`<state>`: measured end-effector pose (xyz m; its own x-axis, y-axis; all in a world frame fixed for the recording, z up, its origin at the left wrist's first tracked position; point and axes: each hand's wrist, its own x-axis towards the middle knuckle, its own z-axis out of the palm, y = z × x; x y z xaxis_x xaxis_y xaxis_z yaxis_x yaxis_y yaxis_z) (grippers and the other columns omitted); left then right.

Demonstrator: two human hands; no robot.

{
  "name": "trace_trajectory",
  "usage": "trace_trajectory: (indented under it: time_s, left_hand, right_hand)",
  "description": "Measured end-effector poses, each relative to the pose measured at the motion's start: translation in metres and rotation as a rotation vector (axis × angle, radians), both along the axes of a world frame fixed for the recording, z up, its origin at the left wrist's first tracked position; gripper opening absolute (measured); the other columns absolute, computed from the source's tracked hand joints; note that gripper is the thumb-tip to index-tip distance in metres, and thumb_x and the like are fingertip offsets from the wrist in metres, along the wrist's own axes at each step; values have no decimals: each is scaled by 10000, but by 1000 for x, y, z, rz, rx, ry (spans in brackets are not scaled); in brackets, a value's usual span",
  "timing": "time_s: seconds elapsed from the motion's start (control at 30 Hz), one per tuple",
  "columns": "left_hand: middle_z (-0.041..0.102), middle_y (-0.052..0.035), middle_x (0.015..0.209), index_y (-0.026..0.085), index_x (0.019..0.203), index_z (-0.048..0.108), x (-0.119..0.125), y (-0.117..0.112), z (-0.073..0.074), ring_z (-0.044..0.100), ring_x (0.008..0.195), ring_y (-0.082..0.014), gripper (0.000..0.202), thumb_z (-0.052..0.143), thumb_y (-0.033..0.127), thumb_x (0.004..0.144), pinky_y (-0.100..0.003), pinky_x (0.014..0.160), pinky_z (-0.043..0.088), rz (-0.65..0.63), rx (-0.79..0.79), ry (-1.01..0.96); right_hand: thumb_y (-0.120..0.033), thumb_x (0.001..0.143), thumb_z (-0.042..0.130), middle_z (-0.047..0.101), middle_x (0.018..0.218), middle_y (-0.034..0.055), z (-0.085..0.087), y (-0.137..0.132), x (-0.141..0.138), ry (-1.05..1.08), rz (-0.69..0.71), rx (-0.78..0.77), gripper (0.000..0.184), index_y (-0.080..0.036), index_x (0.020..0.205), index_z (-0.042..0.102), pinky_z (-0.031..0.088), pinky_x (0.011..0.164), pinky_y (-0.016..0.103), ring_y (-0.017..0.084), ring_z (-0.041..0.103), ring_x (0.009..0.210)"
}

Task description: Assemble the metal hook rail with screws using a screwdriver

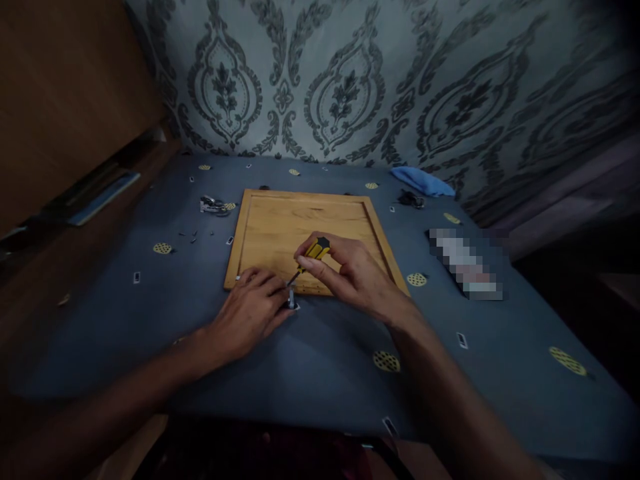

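Note:
A square wooden panel (280,227) with a raised frame lies flat on a blue patterned cloth (320,360). My right hand (350,270) is closed round a yellow-and-black screwdriver (313,253), whose tip points down and left to the panel's near edge. My left hand (250,307) rests on the cloth at that edge, its fingers pinching a small metal fitting (291,300) right under the screwdriver tip.
Small metal parts (213,205) and loose screws (193,235) lie left of the panel. A blue rag (423,181) and a dark object (410,198) lie at the back right. A wooden cabinet (65,100) stands left, a patterned wall (350,80) behind.

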<state>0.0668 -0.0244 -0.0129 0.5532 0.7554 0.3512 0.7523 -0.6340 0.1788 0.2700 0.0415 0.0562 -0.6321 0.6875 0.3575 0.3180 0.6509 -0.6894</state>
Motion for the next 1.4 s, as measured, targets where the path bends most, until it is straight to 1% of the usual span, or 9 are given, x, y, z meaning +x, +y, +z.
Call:
trace_trajectory:
  time_s: [0.4,0.47,0.6,0.67,0.87,1.1,1.27,1.33,1.4]
  left_hand:
    - [760,-62,1003,158,1006,756,0,0,0,657,998,-258,150,707,299,989,-426,907,492,-7,11,-9]
    - [759,-66,1005,151,1006,752,1,0,0,658,1002,-259,151,711,295,986,-426,912,493,-10,19,-16]
    - [759,-61,1024,145,1030,746,0,0,1,656,1013,-259,146,713,279,984,-422,911,494,-22,14,-28]
    - [757,-54,1010,141,1021,747,0,0,1,657,1004,-261,145,725,276,973,-422,902,497,-25,15,-35]
    - [754,-51,994,131,1001,740,0,0,2,661,980,-264,132,757,250,945,-421,874,500,-32,35,-61]
    - [757,-45,990,155,1017,748,0,1,1,659,981,-261,127,748,266,956,-417,887,494,-23,31,-33]
    - [757,-48,1002,151,1009,747,-1,1,2,658,983,-259,127,732,271,967,-419,882,497,-31,24,-30]
    - [756,-47,1006,153,1007,744,-1,1,2,658,985,-256,119,731,264,967,-419,892,497,-36,19,-32]
    - [758,-52,1014,154,1011,740,-2,1,1,658,983,-256,119,729,265,969,-421,894,496,-39,26,-31]
  right_hand:
    - [-550,1048,534,674,845,26,0,2,3,-15,35,-41,384,-194,972,656,434,657,284,162,609,737]
    - [-561,1033,560,670,819,23,-1,1,2,22,-3,-56,391,-193,944,660,437,651,284,162,607,729]
    - [-592,1014,571,647,781,24,-5,1,1,190,-199,-66,427,-194,878,642,460,660,296,168,608,721]
    - [-593,1018,561,640,768,23,-6,1,1,199,-249,-45,434,-192,873,638,452,645,297,166,604,703]
    - [-586,1042,524,615,717,11,-10,1,-2,58,-216,82,461,-189,829,619,401,622,287,152,562,659]
    - [-587,1058,475,556,687,3,-13,1,-3,-22,-155,135,492,-190,780,562,375,624,292,142,518,629]
    - [-632,1023,523,575,678,1,-13,2,-4,47,-204,69,512,-189,774,593,388,621,292,145,533,634]
    - [-678,973,578,619,698,8,-18,7,-6,169,-263,-20,518,-189,814,633,430,639,294,156,583,658]
    - [-740,882,651,652,717,12,-25,15,-7,326,-325,-187,551,-191,836,657,480,651,298,163,625,661]
